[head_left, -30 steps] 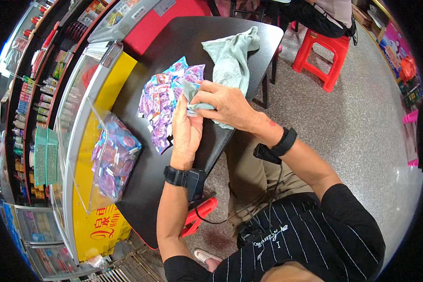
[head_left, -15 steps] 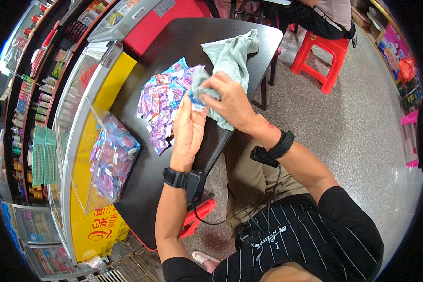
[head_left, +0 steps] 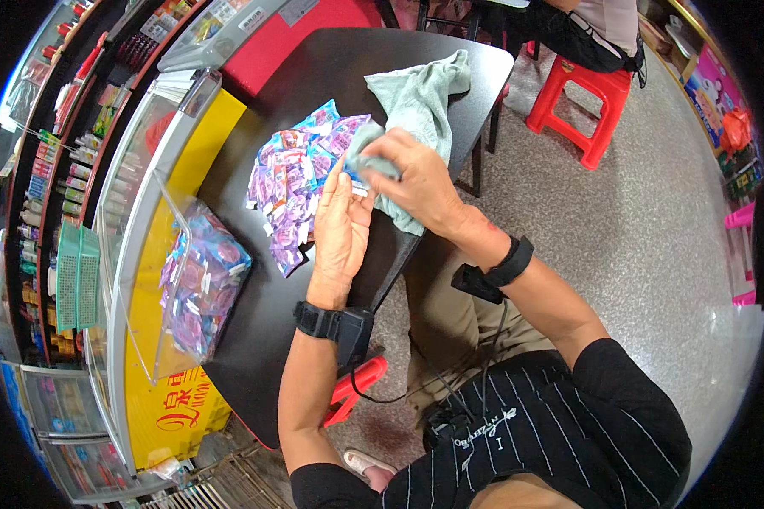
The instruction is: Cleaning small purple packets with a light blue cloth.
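Note:
My right hand (head_left: 420, 180) pinches a bunched grey-green cloth (head_left: 363, 138) and presses it against a small blue-and-white packet (head_left: 359, 188). My left hand (head_left: 341, 231), palm up, holds that packet at its fingertips; the cloth and fingers hide most of it. A larger pale green towel (head_left: 420, 97) lies crumpled on the dark table (head_left: 255, 373), partly behind my right hand. Whether the two cloths are joined, I cannot tell. Just left of my hands spreads a pile of purple and blue packets (head_left: 289, 174).
A clear bin (head_left: 248, 276) of similar packets stands at the table's left edge, beside a yellow glass-fronted counter (head_left: 157, 339). Shelves of goods and a green basket (head_left: 78, 276) line the left. A red stool (head_left: 581, 110) and a seated person (head_left: 586, 34) are at far right.
My right hand and its cloth have shifted slightly, covering more of the packet. My left hand stays nearly in place, and the pile looks the same.

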Available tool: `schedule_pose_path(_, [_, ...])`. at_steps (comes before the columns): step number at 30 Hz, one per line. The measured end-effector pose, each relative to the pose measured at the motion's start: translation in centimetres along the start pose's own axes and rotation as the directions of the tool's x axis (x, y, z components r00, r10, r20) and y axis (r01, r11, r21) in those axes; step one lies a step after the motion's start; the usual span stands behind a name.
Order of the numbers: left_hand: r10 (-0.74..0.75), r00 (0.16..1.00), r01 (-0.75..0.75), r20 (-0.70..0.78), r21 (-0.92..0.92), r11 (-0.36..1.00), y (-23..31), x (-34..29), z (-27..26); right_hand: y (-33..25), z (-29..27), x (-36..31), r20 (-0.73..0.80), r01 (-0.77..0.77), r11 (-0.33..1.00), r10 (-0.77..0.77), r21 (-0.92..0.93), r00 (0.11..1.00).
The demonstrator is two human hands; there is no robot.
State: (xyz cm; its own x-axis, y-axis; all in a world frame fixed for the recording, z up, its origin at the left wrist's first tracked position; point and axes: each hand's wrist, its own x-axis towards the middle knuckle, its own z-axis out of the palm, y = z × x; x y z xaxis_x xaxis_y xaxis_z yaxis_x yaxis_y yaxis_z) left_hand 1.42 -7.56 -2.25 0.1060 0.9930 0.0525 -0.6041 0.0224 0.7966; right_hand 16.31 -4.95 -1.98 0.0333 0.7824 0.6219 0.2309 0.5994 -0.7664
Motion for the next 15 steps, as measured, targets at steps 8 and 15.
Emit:
schedule_pose_path(8, [0.028, 1.000, -0.028, -0.004, 0.064, 0.998, -0.1, -0.1, 1.0, 0.5, -0.3, 0.4, -0.081, -0.039, 0.998, 0.034, -0.053, 0.996])
schedule_pose_path(15, [0.095, 0.995, -0.094, -0.016, 0.087, 0.992, 0.2, -0.4, 0.8, 1.6, -1.1, 0.9, 0.334, -0.369, 0.864, 0.256, 0.343, 0.907])
